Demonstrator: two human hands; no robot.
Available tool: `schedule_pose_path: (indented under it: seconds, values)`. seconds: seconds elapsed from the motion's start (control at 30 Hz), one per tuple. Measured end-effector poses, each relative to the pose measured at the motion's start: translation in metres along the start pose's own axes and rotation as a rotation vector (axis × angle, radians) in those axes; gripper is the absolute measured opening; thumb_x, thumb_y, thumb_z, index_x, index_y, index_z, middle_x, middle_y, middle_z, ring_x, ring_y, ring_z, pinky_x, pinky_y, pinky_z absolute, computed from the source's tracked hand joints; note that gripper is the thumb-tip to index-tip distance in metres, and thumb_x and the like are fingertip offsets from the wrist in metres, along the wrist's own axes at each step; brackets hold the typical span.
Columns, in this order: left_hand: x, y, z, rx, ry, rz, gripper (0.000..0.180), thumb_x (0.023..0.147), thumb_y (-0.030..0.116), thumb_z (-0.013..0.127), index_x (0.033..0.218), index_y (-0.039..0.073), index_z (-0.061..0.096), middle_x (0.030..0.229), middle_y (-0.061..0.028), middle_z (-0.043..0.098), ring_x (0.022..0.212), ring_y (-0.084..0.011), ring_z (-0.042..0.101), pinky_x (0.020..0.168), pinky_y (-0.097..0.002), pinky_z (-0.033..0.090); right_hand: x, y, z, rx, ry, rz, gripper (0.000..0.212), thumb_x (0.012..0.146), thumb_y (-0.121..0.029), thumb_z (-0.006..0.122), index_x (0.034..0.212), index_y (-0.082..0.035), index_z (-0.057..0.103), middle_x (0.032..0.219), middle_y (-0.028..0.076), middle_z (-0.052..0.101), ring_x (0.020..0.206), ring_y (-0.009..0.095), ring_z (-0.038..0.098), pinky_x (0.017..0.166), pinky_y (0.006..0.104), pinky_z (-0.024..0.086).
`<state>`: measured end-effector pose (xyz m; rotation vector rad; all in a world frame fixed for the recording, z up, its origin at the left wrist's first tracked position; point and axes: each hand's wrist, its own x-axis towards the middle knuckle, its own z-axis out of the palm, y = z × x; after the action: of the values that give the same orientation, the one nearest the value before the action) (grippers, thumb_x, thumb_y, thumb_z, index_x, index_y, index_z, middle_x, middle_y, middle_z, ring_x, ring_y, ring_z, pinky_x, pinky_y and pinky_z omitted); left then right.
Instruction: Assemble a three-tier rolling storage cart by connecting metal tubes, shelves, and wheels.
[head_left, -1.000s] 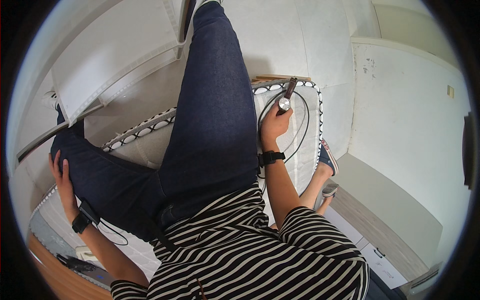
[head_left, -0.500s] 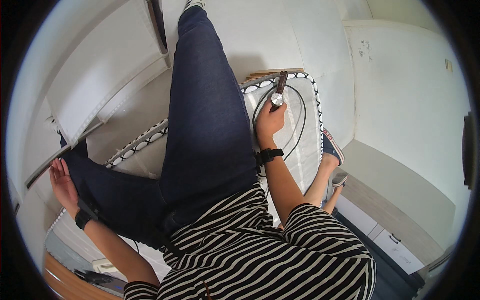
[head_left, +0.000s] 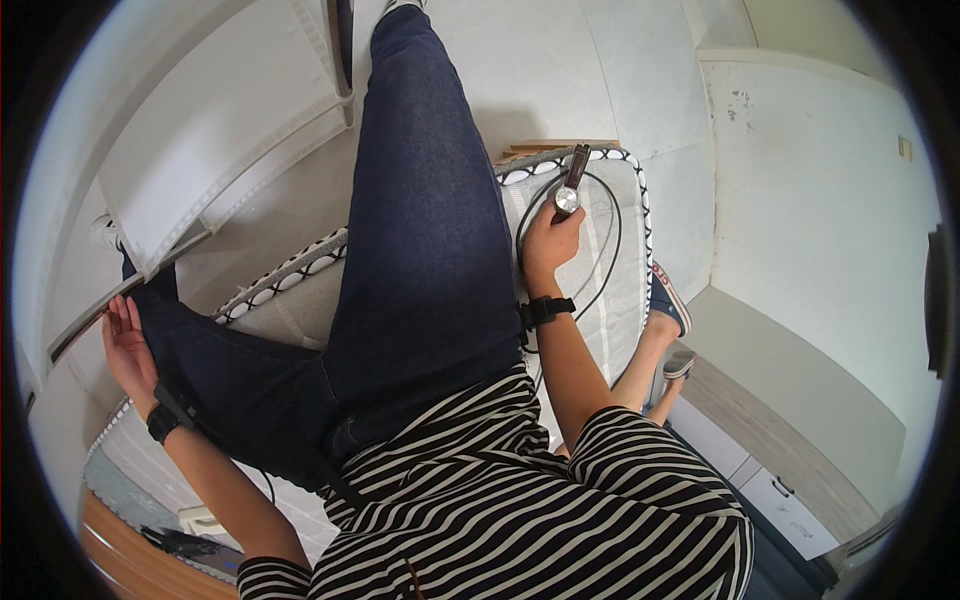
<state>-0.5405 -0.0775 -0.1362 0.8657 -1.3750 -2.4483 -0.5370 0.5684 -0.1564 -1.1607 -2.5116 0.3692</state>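
My right hand [head_left: 552,242] is closed on a wristwatch [head_left: 566,201] with a round silvery dial and a dark brown strap. One end of the strap sticks up beyond my fingers. Under that hand, a thin black cable [head_left: 612,262] lies looped on a pale mattress [head_left: 628,230] with a black-and-white patterned border. My left hand [head_left: 130,350] rests beside my left knee, palm up, fingers stretched out and holding nothing. Its fingertips are close to the dark edge of a rail [head_left: 80,333]; whether they touch it I cannot tell. Both wrists wear black straps.
White fabric panels [head_left: 215,130] hang on a frame at the left. Another person's bare leg and shoe [head_left: 668,305] show beside the mattress on the right. Beyond stand a white drawer [head_left: 790,505] and a pale wall [head_left: 810,170]. Pale floor [head_left: 545,60] lies ahead of the mattress.
The whole view has shifted slightly, so most things sit a little further right. Both hands keep nearly the same pose, and the watch stays in my right hand.
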Motion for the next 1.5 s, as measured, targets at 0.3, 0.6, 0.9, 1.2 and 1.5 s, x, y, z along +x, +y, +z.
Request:
schedule_pose_path:
  seconds: [0.3,0.6,0.9,1.2,1.5]
  values:
    - [0.002,-0.002,-0.003,-0.004,0.001,0.001,0.025,0.095,0.015,0.047,0.107,-0.005,0.054,0.11,-0.0156,0.061,0.109,-0.0236,0.055,0.107,-0.0392,0.037,0.0,0.003,0.0,0.004,0.005,-0.003,0.034,0.084,-0.033,0.057,0.1,-0.003,0.051,0.075,0.017,0.064,0.069,0.038,0.061,0.062,0.0466,0.045]
    - [0.002,0.0,-0.004,0.017,-0.013,-0.008,0.024,0.095,0.015,0.047,0.106,-0.005,0.056,0.11,-0.0152,0.061,0.11,-0.0227,0.055,0.107,-0.0384,0.036,0.0,0.003,0.0,0.053,0.02,-0.004,0.038,0.084,-0.03,0.06,0.107,-0.002,0.049,0.08,0.019,0.065,0.072,0.037,0.063,0.063,0.0457,0.046]
    - [0.004,0.0,-0.008,0.016,-0.002,-0.002,0.024,0.095,0.015,0.047,0.108,-0.004,0.054,0.11,-0.0157,0.06,0.11,-0.024,0.054,0.107,-0.0391,0.036,-0.001,0.0,-0.002,0.052,0.009,-0.001,0.037,0.083,-0.029,0.06,0.105,-0.001,0.05,0.076,0.017,0.064,0.069,0.037,0.062,0.062,0.0455,0.045]
    - [0.002,-0.001,-0.004,0.025,0.003,-0.001,0.025,0.096,0.015,0.046,0.109,-0.005,0.053,0.112,-0.0158,0.059,0.112,-0.0241,0.053,0.107,-0.039,0.036,-0.001,-0.003,-0.004,0.055,-0.002,0.021,0.035,0.083,-0.03,0.06,0.102,-0.001,0.052,0.077,0.018,0.063,0.07,0.037,0.061,0.064,0.0461,0.045]
    - [0.002,-0.002,-0.002,0.044,0.013,0.001,0.026,0.096,0.016,0.046,0.107,-0.005,0.054,0.111,-0.0154,0.06,0.111,-0.0239,0.053,0.108,-0.0391,0.035,0.0,-0.003,-0.004,0.044,-0.004,0.021,0.035,0.084,-0.031,0.059,0.102,-0.002,0.052,0.078,0.018,0.064,0.072,0.037,0.062,0.065,0.0461,0.045]
